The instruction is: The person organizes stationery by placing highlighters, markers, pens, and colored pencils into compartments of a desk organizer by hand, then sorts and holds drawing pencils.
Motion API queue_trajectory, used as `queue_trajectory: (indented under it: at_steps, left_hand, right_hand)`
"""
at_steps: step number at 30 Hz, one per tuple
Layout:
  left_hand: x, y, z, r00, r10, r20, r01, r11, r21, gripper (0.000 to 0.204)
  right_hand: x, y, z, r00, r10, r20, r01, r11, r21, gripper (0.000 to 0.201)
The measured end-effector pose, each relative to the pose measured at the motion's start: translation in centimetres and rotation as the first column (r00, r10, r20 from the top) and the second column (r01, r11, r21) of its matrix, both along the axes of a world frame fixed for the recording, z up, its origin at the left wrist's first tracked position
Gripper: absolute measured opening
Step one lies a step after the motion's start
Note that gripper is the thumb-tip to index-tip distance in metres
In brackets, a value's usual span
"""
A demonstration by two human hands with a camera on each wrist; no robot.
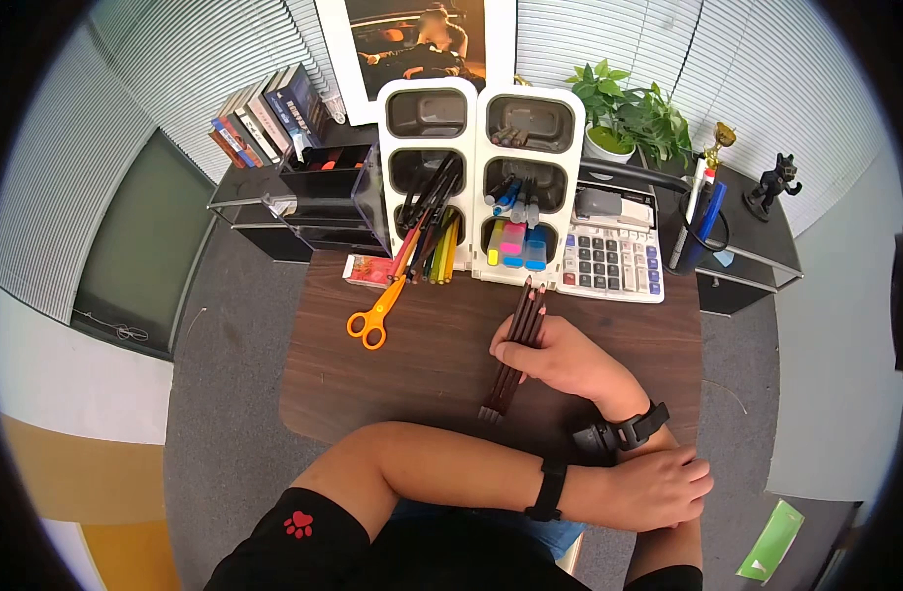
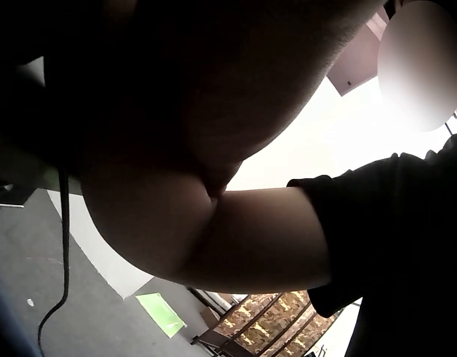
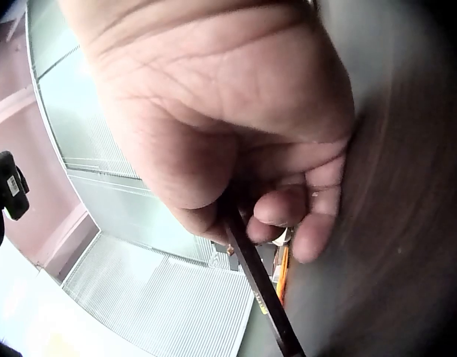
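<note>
"Fingers (image 3: 315,236) first: what have you got on the right hand (image 1: 565,362)?"

"I see them curled, with the thumb pressed over several dark, slim pencils (image 1: 502,386). It's a closed grip around the middle of the bundle."

"And the left hand (image 1: 662,489)?"

"I have it lying across the right forearm (image 1: 654,443), fingers loosely bent. Its own wrist view is too dark for me to read them."

"How do the pencils look?"

"Dark brown shafts, side by side and slightly fanned. Pale sharpened wood shows at the far ends, and the near ends are greyish. They slant over the desk (image 1: 372,394), tips just in front of the white organizer (image 1: 479,158). On my right wrist view, one shaft runs down below the palm."

"What's around them?"

"In the organizer's right column I read highlighters (image 1: 513,238) in the lowest compartment and markers (image 1: 516,202) in the one above. Coloured pencils (image 1: 447,251) stick out of the left column, orange scissors (image 1: 372,320) lie in front of it, and a calculator (image 1: 612,264) sits just right of the organizer."
</note>
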State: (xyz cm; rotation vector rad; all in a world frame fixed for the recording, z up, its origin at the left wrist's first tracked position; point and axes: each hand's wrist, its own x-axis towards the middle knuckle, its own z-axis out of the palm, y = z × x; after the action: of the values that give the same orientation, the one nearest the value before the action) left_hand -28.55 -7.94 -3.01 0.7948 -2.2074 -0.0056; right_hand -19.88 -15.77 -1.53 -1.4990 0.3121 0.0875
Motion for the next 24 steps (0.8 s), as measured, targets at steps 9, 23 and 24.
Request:
queue_trajectory:
  at_steps: [9, 23, 24]
  left_hand:
    - [0.17, 0.01, 0.21, 0.999, -0.052, 0.010, 0.051, 0.994, 0.100, 0.029]
    - [0.04, -0.06, 0.31, 1.000, -0.013, -0.005, 0.013, 0.987, 0.162, 0.030]
    - [0.06, -0.05, 0.35, 1.000, -0.012, -0.005, 0.013, 0.987, 0.161, 0.030]
  right_hand:
    - [0.06, -0.16, -0.41, 0.999, 0.035, -0.007, -0.036, 0.999, -0.023, 0.014]
    - [0.05, -0.01, -0.10, 1.000, 0.007, 0.000, -0.007, 1.000, -0.026, 0.017]
    - [0.03, 0.01, -0.04, 1.000, 0.003, 0.001, -0.003, 1.000, -0.026, 0.017]
